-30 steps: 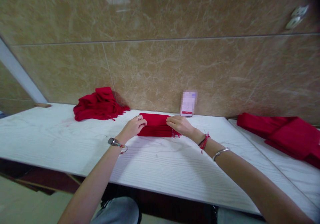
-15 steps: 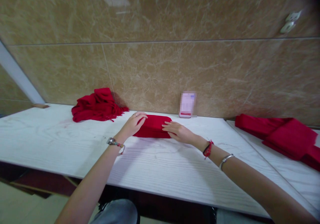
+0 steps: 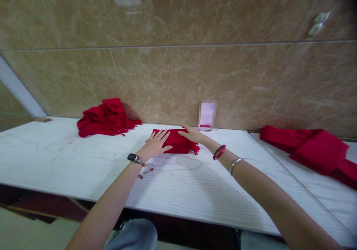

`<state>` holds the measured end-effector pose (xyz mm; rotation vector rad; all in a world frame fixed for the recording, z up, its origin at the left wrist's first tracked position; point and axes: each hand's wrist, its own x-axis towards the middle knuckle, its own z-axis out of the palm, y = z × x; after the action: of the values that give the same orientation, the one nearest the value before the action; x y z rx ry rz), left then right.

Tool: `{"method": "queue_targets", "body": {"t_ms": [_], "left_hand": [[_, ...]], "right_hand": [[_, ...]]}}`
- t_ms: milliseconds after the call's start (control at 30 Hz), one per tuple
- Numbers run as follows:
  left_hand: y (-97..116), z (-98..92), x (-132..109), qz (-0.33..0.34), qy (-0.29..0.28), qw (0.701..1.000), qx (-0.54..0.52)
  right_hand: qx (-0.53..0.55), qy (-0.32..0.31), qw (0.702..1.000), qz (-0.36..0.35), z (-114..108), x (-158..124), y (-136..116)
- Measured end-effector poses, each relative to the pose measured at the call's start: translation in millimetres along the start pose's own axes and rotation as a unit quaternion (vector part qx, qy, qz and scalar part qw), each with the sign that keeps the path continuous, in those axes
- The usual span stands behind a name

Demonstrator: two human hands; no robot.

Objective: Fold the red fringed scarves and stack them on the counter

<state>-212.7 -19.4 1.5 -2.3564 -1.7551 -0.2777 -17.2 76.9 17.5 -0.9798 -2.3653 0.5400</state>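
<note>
A folded red cloth (image 3: 178,146) lies on the white table in front of me, with fringe showing at its right end and a little at its left. My left hand (image 3: 157,144) rests on the left part of the cloth, fingers spread. On the right, my right hand (image 3: 192,134) touches the cloth's back right part, its fingers apart and reaching over the top. Neither hand grips the cloth.
A crumpled red fringed cloth (image 3: 104,119) lies at the back left by the wall. Behind the hands, a phone (image 3: 206,117) leans on the tiled wall. More folded red cloth (image 3: 315,149) lies at the right, past a seam in the white tabletop (image 3: 195,198).
Fringe now shows at the folded cloth's ends. My left hand has moved onto its top with fingers spread, and my right hand has shifted towards the back.
</note>
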Motion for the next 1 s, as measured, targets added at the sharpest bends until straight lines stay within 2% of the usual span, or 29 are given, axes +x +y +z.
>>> {"method": "queue_targets", "body": {"t_ms": [67,133,267,333,500,633,767,1000], "left_hand": [[-5.1,0.0,1.8,-0.001,0.001,0.998,-0.055],[-14.9,-1.5,4.2,-0.027,0.029,0.989,-0.145],[-41.9,-10.3,6.0,-0.211,0.152,0.919,-0.297],[-52.4,-15.4,3.8,-0.267,0.147,0.898,-0.317],[-56.0,-24.4,-4.7,-0.265,0.077,0.896,-0.348],[-48.6,-29.7,-5.7,-0.253,0.068,0.897,-0.356],[-46.7,-30.0,-3.9,-0.235,0.063,0.897,-0.37],[-50.2,-24.4,-1.8,-0.24,0.027,0.863,-0.444]], "right_hand": [[-0.034,-0.042,0.998,-0.045,3.8,-1.1,-5.9],[-0.045,-0.053,0.996,-0.057,4.8,-4.0,-8.0],[-0.051,-0.033,0.998,-0.005,-3.6,-4.3,-3.9],[-0.053,-0.029,0.998,0.014,-9.3,-1.1,-1.6],[-0.027,-0.029,0.999,0.027,-12.0,4.9,2.1],[0.025,0.0,0.997,0.077,-10.0,2.4,11.7],[0.107,-0.014,0.985,0.131,-13.9,-4.3,23.4],[0.241,-0.044,0.957,0.153,-19.2,-0.5,18.0]]}}
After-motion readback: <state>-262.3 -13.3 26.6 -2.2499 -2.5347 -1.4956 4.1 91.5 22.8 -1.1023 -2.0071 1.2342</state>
